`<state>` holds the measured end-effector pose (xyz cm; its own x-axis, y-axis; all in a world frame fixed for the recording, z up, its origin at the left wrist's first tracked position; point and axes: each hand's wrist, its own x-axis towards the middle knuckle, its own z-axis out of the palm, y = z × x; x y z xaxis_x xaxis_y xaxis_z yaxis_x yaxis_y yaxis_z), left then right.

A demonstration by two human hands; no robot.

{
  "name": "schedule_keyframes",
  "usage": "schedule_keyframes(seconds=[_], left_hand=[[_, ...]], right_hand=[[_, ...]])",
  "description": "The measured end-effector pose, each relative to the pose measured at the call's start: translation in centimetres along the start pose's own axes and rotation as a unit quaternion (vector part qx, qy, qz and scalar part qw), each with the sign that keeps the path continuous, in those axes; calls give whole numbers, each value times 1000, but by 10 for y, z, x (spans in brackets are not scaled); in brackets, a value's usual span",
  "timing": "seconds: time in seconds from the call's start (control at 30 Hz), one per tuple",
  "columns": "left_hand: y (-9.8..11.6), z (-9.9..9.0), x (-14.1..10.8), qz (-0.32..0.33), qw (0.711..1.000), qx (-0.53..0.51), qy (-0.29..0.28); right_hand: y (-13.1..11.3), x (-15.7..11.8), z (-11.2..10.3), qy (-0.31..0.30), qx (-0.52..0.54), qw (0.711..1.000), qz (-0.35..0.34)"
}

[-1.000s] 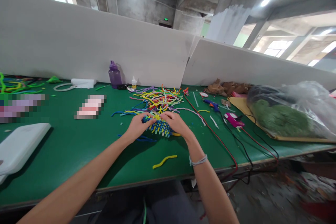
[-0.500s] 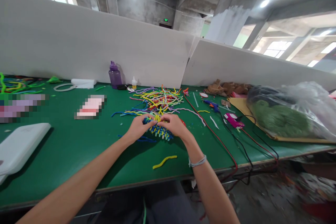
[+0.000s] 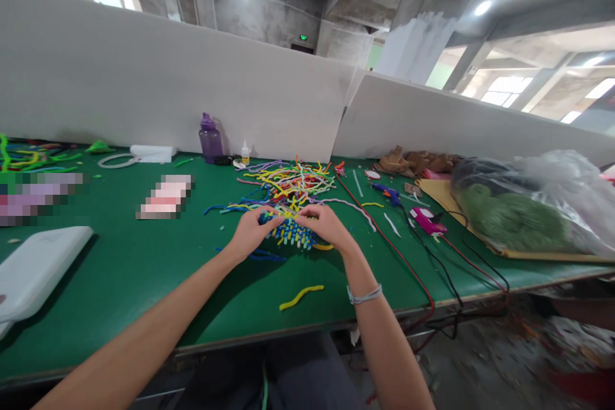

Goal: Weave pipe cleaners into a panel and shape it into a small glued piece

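A woven piece of blue, yellow and pale fuzzy stems (image 3: 292, 234) is held just above the green table, at the middle. My left hand (image 3: 250, 230) grips its left edge with the fingers closed. On its upper right edge, my right hand (image 3: 325, 224) pinches with thumb and fingers. Loose stem ends stick out beyond both hands. Right behind the woven piece lies a tangled heap of coloured fuzzy stems (image 3: 300, 179). A single yellow stem (image 3: 302, 296) rests nearer the table's front edge.
A purple bottle (image 3: 210, 139) and a small glue bottle (image 3: 245, 153) stand at the back. To the right are a blue glue gun (image 3: 385, 193), a pink device (image 3: 427, 221) with cables, and a plastic bag (image 3: 509, 205). A white case (image 3: 43, 269) lies left.
My right hand has shifted slightly right and up along the woven piece, and the two hands are a little farther apart. More of the weave and a yellow stem at its lower right now show.
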<state>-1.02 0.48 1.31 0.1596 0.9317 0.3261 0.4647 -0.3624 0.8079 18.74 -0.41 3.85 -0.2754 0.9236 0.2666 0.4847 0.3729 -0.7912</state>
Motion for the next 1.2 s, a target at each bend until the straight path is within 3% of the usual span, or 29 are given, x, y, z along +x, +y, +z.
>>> schedule_keyframes(seconds=[0.1,0.23,0.37,0.47,0.57,0.67,0.8,0.93,1.2], left_hand=[[0,1,0,-2,1000,2,5],[-2,3,0,-35,999,-33,15],[-4,3,1,-70,994,-85,22],[-2,2,2,-58,996,-56,34],[1,0,2,-16,999,10,36],[2,-1,1,9,998,43,34],[1,-1,0,7,998,43,40],[3,-1,-2,6,999,39,34],[5,0,-1,5,999,35,26]], right_hand=[[4,0,5,28,-45,998,-39],[4,-2,12,88,-139,974,-158],[0,-4,14,91,-185,958,-201],[1,-1,13,104,-109,977,-150],[5,4,11,104,11,994,-36],[7,6,8,47,104,992,54],[8,3,5,-24,154,982,106],[9,3,7,-28,131,988,80],[11,4,12,28,-8,1000,9]])
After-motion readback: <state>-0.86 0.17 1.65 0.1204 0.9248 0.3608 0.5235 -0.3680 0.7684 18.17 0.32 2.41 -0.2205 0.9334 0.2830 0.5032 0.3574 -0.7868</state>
